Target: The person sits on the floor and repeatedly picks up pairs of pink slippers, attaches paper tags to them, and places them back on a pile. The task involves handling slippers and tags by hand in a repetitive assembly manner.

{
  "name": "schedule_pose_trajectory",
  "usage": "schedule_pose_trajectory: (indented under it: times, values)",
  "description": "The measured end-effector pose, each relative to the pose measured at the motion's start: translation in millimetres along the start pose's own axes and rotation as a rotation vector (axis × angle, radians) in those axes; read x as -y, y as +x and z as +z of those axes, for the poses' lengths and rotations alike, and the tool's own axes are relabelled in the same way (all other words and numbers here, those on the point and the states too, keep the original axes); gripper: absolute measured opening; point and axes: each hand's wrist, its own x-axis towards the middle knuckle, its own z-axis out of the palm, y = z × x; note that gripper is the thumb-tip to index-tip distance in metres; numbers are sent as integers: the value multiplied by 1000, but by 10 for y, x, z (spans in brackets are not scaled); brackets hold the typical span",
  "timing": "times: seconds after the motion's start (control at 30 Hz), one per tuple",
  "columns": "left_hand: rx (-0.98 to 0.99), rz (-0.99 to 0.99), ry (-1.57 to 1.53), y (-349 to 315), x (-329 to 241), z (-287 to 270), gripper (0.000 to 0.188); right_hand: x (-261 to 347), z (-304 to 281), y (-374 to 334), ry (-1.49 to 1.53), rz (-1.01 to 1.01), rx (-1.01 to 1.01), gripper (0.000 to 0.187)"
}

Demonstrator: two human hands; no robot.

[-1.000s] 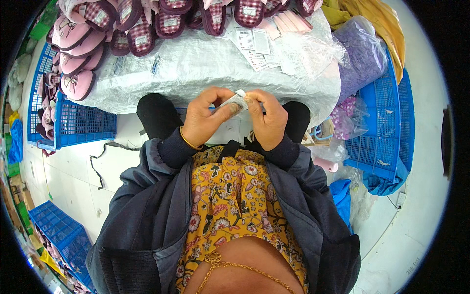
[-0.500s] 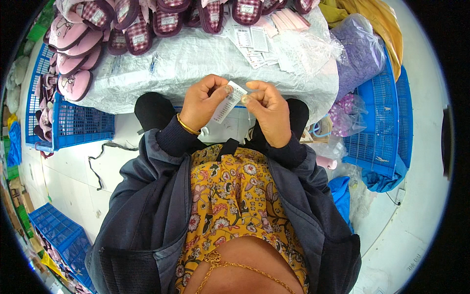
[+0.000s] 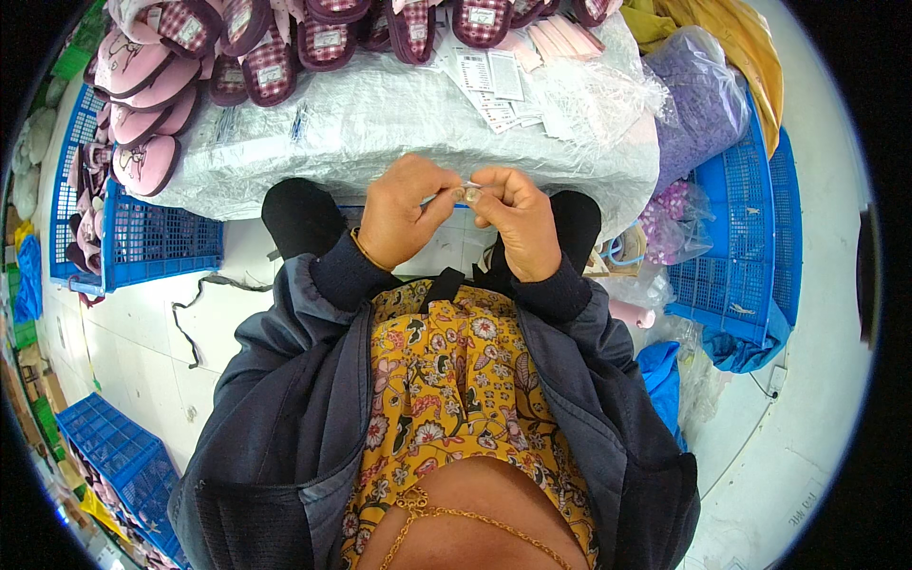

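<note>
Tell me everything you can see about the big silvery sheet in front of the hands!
The silvery-white sheet looks like woven plastic: wide, shiny and full of wrinkles. It spreads out beyond the left hand and right hand, with its near edge curving down. Checked slippers lie along its far side. Toward the right, white paper tags, pink strips and clear plastic wrap rest on it.

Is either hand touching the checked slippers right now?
No, the left hand and the right hand are together by the near edge of the silver sheet, apart from the checked slippers beyond.
</note>
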Motion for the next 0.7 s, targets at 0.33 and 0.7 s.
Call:
schedule_pose_trajectory:
  times: [0.33,0.7]
  values:
    - [388,-623,-476,-55,146,-52,19,-101,-63,-43,-24,49,139,17]
    - [190,-463,-286,-81,122,7,14,-140,-238,-19,-753,-550,199,23]
